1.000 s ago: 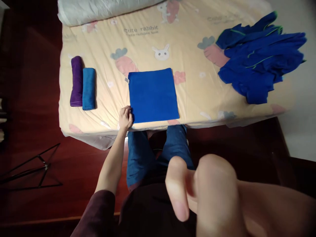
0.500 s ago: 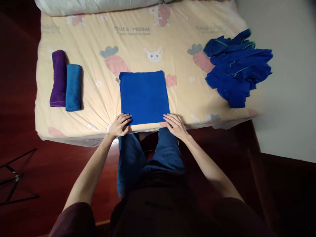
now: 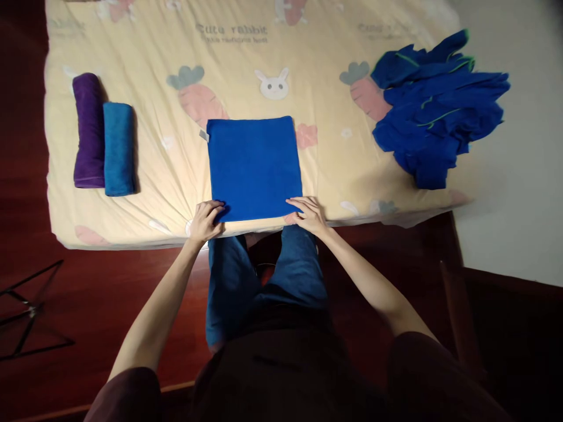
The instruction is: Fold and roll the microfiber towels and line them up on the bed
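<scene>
Blue cloth (image 3: 255, 167), squarish, flat, pale tag (image 3: 204, 136) near far left corner, on patterned bedsheet (image 3: 169, 176)

Bed (image 3: 152, 64) ctr well lit, floor (image 3: 109, 293) v. dim, shadows rt of rolls (image 3: 118, 149), btm-rt nr black

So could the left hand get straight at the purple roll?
Probably not straight: the teal roll lies beside the purple roll, between it and the left hand, which touches the cloth. Reaching over seems needed.
</scene>
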The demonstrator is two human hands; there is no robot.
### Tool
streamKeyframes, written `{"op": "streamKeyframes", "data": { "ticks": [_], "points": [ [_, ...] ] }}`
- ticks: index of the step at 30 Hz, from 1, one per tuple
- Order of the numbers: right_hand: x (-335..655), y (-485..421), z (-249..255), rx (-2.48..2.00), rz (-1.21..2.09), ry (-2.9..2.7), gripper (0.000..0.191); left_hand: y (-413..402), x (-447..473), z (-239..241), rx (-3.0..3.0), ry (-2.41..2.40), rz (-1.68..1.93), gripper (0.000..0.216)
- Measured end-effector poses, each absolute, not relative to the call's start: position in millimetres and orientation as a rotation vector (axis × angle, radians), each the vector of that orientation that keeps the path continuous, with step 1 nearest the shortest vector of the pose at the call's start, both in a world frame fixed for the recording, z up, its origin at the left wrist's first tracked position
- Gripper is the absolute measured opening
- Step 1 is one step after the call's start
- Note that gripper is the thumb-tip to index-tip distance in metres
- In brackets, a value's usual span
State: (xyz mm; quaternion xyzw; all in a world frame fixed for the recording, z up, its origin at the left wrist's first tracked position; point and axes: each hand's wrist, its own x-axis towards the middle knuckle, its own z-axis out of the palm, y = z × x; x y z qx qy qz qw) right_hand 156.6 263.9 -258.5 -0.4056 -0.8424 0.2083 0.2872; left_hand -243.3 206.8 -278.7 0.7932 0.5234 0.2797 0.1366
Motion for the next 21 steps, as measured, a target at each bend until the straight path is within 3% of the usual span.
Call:
{"op": "streamKeyframes", "data": {
  "ticks": [7, 21],
  "points": [
    [158, 269, -254, -1.159, 0.647, -2.264, 0.069, 210, -242, -280, 2.179, 1.592, 0.881, 0.037],
    [161, 272, -280, -1.176, 0.603, -2.024, 0.058, 208, -242, -279, 2.131, 1.465, 0.889, 0.036]
  ]
}}
